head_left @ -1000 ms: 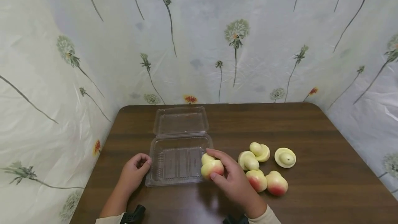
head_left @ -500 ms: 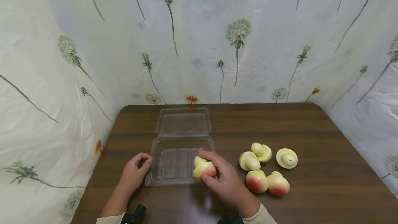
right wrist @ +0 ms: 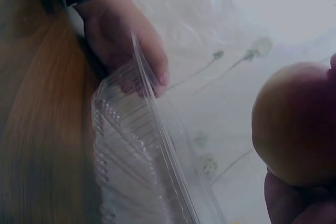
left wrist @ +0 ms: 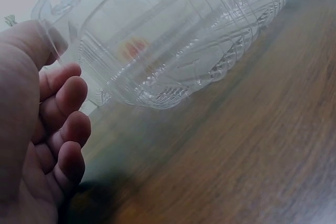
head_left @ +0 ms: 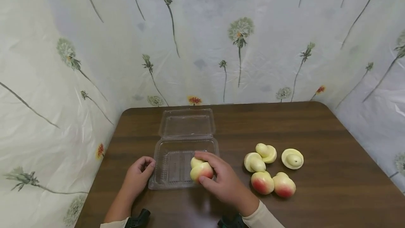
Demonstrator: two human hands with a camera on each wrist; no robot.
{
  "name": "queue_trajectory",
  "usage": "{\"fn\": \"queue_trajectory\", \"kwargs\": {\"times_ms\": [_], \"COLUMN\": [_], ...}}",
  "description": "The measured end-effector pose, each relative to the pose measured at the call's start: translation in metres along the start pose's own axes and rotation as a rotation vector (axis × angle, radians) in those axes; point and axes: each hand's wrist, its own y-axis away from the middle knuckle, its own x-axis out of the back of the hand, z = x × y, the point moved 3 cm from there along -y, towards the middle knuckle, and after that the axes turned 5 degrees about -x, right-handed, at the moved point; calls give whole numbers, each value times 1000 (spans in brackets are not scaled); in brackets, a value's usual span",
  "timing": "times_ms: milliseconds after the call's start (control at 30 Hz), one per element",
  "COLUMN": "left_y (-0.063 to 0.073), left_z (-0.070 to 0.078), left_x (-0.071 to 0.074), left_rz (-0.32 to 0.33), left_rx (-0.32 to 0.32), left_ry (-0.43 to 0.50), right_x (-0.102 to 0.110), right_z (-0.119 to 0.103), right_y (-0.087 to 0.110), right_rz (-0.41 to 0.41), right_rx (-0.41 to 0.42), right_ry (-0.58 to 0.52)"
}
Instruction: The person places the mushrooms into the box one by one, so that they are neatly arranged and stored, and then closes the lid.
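Observation:
In the head view a clear plastic container point(head_left: 177, 163) lies with its lid point(head_left: 187, 122) folded back. My left hand point(head_left: 139, 173) pinches its left rim, thumb above and fingers below, as the left wrist view of the container point(left wrist: 173, 40) also shows. My right hand point(head_left: 221, 177) holds a mushroom point(head_left: 201, 171), pale yellow with a red blush, over the container's right part. Close up in the right wrist view, that mushroom point(right wrist: 294, 121) appears rounded and smooth, cut off by the frame's edge. Its underside and part of its stem are hidden by the fingers.
To the right on the brown table point(head_left: 326, 140) lie several more mushrooms. Two show red caps, such as this front mushroom point(head_left: 284, 185); a lone mushroom point(head_left: 292, 158) rests stem up farther right. A flower-patterned sheet point(head_left: 202, 45) hangs behind and at both sides.
My right hand has moved left with the mushroom, from the container's right edge to over its right part. The left hand stays at the rim.

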Motion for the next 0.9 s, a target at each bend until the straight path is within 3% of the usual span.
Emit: {"fn": "queue_trajectory", "kwargs": {"times_ms": [233,467,700,900], "left_y": [-1,-2,4,-1], "left_z": [-3,-4,-4,-3], "left_x": [1,-2,-2,0], "left_rz": [3,-4,-10,-16], "left_rx": [25,6,1,6], "left_ry": [18,16,30,14], "right_x": [-8,-18,-28,-33], "right_z": [-2,-2,-7,-10], "right_y": [-11,-12,-15,-25], "right_rz": [-54,-48,-96,-100], "right_rx": [2,52,6,44], "right_ry": [20,33,24,54]}}
